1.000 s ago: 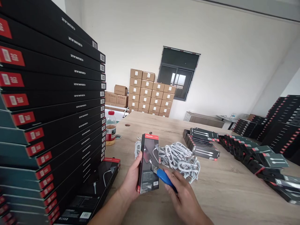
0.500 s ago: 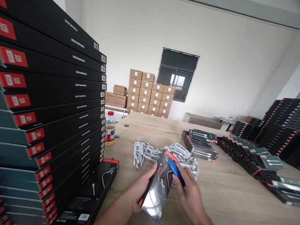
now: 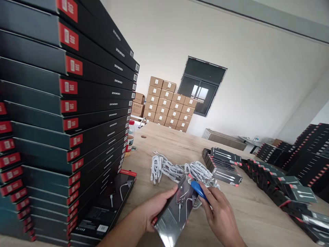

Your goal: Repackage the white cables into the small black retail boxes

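Black red-edged rectangular box (image 3: 177, 212) tilted over since second ago, now lower centre of frame. Left hand (image 3: 157, 208): fingers gripping box. Right hand (image 3: 219, 210): fingers closed around slim blue tool (image 3: 198, 189) at box's upper end.

And you've got the dark box (image 3: 172, 215) tilted in your left hand (image 3: 157, 206), your right hand (image 3: 220, 210) gripping the blue tool (image 3: 198, 189) at its far end! Pale cables (image 3: 172, 171) lie heaped just beyond on the table (image 3: 167, 140), black boxes (image 3: 100, 106) tower left, brown cartons (image 3: 166, 103) stand stacked behind.
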A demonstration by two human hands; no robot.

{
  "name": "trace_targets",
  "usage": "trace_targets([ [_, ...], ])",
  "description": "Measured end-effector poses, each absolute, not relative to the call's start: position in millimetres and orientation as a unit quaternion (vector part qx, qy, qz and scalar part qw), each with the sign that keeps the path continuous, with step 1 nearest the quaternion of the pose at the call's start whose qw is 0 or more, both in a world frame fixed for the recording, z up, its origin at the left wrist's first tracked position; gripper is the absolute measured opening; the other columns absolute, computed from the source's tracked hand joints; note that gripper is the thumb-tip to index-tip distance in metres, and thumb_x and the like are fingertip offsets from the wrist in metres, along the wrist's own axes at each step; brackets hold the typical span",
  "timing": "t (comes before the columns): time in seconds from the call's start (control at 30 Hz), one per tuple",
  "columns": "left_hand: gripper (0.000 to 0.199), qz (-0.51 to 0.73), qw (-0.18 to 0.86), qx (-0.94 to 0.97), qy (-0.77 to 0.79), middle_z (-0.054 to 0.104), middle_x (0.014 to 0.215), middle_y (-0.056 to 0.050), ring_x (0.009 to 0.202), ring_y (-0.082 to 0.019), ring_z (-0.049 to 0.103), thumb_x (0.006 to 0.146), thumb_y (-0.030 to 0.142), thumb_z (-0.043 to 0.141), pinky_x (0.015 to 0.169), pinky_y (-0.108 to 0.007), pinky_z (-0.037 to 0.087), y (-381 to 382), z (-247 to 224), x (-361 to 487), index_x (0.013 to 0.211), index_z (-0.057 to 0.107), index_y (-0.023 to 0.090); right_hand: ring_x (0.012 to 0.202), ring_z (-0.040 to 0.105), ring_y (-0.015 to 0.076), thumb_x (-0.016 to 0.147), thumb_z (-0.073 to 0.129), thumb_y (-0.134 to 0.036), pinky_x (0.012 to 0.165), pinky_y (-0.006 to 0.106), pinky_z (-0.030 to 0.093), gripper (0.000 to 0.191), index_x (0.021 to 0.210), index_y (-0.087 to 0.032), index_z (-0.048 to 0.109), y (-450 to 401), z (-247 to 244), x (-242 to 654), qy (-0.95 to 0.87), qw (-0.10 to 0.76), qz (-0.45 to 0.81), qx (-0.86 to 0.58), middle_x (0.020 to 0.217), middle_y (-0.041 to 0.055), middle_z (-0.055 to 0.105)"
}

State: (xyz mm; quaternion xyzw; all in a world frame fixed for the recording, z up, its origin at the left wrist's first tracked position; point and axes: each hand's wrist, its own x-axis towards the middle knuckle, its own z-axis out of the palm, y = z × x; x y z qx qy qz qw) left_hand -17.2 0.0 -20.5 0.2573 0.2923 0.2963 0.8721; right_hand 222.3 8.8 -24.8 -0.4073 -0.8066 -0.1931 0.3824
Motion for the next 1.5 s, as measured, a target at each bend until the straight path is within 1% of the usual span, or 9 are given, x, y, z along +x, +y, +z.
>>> trace_targets([
  [0.13, 0.046, 0.287, 0.827, 0.308, 0.374, 0.076, 0.07, -0.013, 0.054, -0.023, 0.067, 0.079, 0.063, 0.071, 0.058, -0.035, 0.055, -6.5, -33.5, -2.9, 0.072, 0.075, 0.018, 0.089, 0.068, 0.0245, 0.102, 0.051, -0.03, 0.077, 0.038, 0.06, 0.047, 0.149, -0.033, 0.049, 0.8, -13.3, 215.0, -0.824, 0.387, -0.16, -0.382, 0.103, 0.0086, 0.069],
  [0.23, 0.053, 0.295, 0.827, 0.291, 0.379, 0.075, 0.07, -0.013, 0.057, -0.023, 0.068, 0.08, 0.069, 0.066, 0.056, -0.033, 0.054, -7.4, -35.8, 8.6, 0.073, 0.074, 0.017, 0.096, 0.069, 0.025, 0.102, 0.051, -0.028, 0.082, 0.039, 0.06, 0.048, 0.15, -0.032, 0.048, -5.7, -12.3, 206.0, -0.816, 0.407, -0.118, -0.392, 0.108, 0.0102, 0.069],
  [0.4, 0.071, 0.41, 0.82, 0.235, 0.323, 0.076, 0.077, -0.013, 0.059, -0.017, 0.068, 0.081, 0.08, 0.053, 0.057, -0.024, 0.051, 0.8, -22.8, 11.2, 0.083, 0.074, 0.012, 0.109, 0.07, 0.0264, 0.101, 0.053, -0.034, 0.089, 0.039, 0.06, 0.041, 0.141, -0.026, 0.059, 1.3, -26.3, 210.2, -0.765, 0.47, -0.062, -0.435, 0.121, 0.0119, 0.071],
  [0.57, 0.057, 0.508, 0.762, 0.235, 0.325, 0.076, 0.077, -0.005, 0.062, -0.018, 0.068, 0.08, 0.072, 0.065, 0.058, -0.026, 0.051, 7.1, -18.2, 4.0, 0.1, 0.072, 0.019, 0.115, 0.07, 0.0285, 0.098, 0.057, -0.042, 0.093, 0.042, 0.06, 0.041, 0.132, -0.021, 0.066, 13.7, -36.7, 214.9, -0.722, 0.5, -0.001, -0.478, 0.126, 0.0135, 0.072],
  [0.77, 0.037, 0.624, 0.688, 0.285, 0.237, 0.076, 0.09, -0.003, 0.078, -0.017, 0.07, 0.07, 0.033, 0.088, 0.073, -0.026, 0.053, 12.4, -16.6, -1.6, 0.1, 0.072, 0.02, 0.111, 0.072, 0.0285, 0.095, 0.061, -0.045, 0.095, 0.042, 0.06, 0.043, 0.13, -0.021, 0.069, 7.0, -31.5, 206.8, -0.74, 0.478, 0.057, -0.469, 0.124, 0.0127, 0.074],
  [0.93, 0.053, 0.668, 0.654, 0.29, 0.205, 0.077, 0.103, -0.006, 0.104, -0.026, 0.069, 0.06, 0.009, 0.087, 0.092, -0.032, 0.051, 15.8, -10.2, -4.2, 0.109, 0.072, 0.02, 0.103, 0.074, 0.0259, 0.096, 0.06, -0.04, 0.089, 0.036, 0.061, 0.038, 0.129, -0.023, 0.068, -1.8, -28.9, 198.3, -0.772, 0.449, 0.113, -0.435, 0.119, 0.0102, 0.076],
  [1.1, 0.06, 0.682, 0.631, 0.305, 0.21, 0.078, 0.097, -0.004, 0.101, -0.026, 0.07, 0.057, 0.008, 0.085, 0.092, -0.032, 0.051, 14.1, -7.4, -3.8, 0.114, 0.071, 0.021, 0.104, 0.073, 0.0257, 0.093, 0.061, -0.033, 0.091, 0.037, 0.059, 0.041, 0.133, -0.022, 0.064, -7.7, -31.2, 187.2, -0.804, 0.403, 0.131, -0.418, 0.121, 0.0111, 0.075],
  [1.37, 0.028, 0.671, 0.611, 0.347, 0.236, 0.077, 0.086, -0.004, 0.088, -0.023, 0.068, 0.056, 0.011, 0.082, 0.085, -0.03, 0.052, 10.7, -7.0, 0.0, 0.082, 0.074, 0.019, 0.076, 0.07, 0.0202, 0.092, 0.06, -0.035, 0.071, 0.029, 0.058, 0.042, 0.133, -0.023, 0.063, -10.0, -33.3, 180.9, -0.794, 0.396, 0.149, -0.437, 0.093, 0.0043, 0.077],
  [1.5, 0.023, 0.651, 0.61, 0.374, 0.254, 0.076, 0.086, -0.004, 0.088, -0.024, 0.067, 0.057, 0.011, 0.078, 0.086, -0.031, 0.051, 10.9, -16.4, -1.7, 0.079, 0.074, 0.017, 0.076, 0.068, 0.0201, 0.094, 0.059, -0.039, 0.071, 0.028, 0.055, 0.039, 0.128, -0.022, 0.066, -9.7, -40.6, 174.1, -0.76, 0.446, 0.192, -0.432, 0.09, 0.0039, 0.075],
])
